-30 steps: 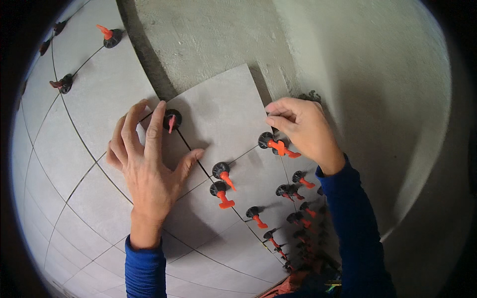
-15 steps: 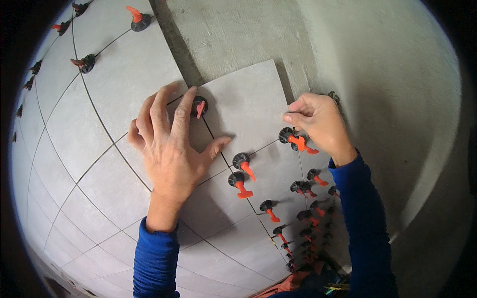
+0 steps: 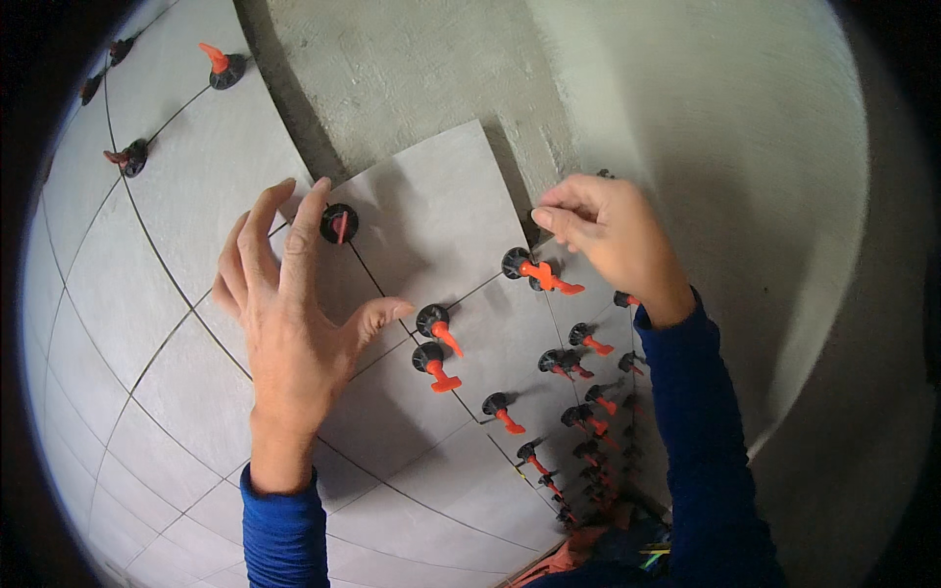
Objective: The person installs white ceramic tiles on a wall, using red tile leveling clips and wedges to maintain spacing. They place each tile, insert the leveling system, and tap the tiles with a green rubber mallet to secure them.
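Note:
My left hand [image 3: 284, 314] rests with fingers spread and bent on the grey wall tiles [image 3: 167, 372]. Its index finger and thumb lie either side of a black round levelling clip with a red handle [image 3: 339, 224]. My right hand [image 3: 613, 240] is closed in a pinch at the right edge of the upper middle tile [image 3: 421, 181]; what its fingers hold, if anything, is hidden. Just below it, a pair of black clips with red T-handles [image 3: 542, 277] sits on a joint.
Bare grey plaster [image 3: 412, 59] shows above the middle tile. A plastered adjoining surface [image 3: 765, 225] is on the right. More red-and-black clips [image 3: 497, 406] line the joints lower right and upper left. Orange and dark items [image 3: 573, 549] lie at the bottom.
The view has shifted slightly back and forth. My right hand has moved a little up and right from the tile edge, still pinched. My left hand stays spread on the tiles.

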The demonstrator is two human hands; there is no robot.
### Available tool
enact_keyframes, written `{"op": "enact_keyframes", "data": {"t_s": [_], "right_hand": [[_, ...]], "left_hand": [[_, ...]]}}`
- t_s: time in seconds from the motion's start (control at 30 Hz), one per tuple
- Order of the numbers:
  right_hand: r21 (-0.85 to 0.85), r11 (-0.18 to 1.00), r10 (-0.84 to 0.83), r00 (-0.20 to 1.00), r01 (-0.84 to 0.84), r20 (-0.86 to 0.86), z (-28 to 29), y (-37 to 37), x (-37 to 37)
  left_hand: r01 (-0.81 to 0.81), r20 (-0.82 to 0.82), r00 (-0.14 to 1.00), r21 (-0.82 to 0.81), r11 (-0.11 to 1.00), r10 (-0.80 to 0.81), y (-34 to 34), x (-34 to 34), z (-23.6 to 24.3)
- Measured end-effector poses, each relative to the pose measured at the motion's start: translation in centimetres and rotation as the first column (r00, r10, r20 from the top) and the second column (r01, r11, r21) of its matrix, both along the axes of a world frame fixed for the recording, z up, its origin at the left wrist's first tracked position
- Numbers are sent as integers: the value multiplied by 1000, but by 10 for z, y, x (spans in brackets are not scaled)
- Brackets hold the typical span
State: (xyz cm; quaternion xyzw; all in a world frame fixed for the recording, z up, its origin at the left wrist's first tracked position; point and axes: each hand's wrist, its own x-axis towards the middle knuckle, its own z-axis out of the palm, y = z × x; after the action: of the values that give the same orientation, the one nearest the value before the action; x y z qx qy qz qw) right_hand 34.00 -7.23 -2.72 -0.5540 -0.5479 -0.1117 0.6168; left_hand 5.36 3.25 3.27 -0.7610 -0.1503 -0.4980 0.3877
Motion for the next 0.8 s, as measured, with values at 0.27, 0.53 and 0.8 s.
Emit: {"op": "enact_keyframes", "data": {"t_s": [0.27,0.53,0.8], "right_hand": [[-126,987,-79,989,95,124,-35,-16,-24],[-54,952,-274,920,300,281,-38,-17,-39],[1,941,-319,887,338,333,-43,-11,-41]], "left_hand": [[382,-448,766,-260,887,-461,-23,42,0],[302,-746,595,-137,943,-299,13,124,17],[298,-797,524,-158,942,-299,16,126,23]]}}
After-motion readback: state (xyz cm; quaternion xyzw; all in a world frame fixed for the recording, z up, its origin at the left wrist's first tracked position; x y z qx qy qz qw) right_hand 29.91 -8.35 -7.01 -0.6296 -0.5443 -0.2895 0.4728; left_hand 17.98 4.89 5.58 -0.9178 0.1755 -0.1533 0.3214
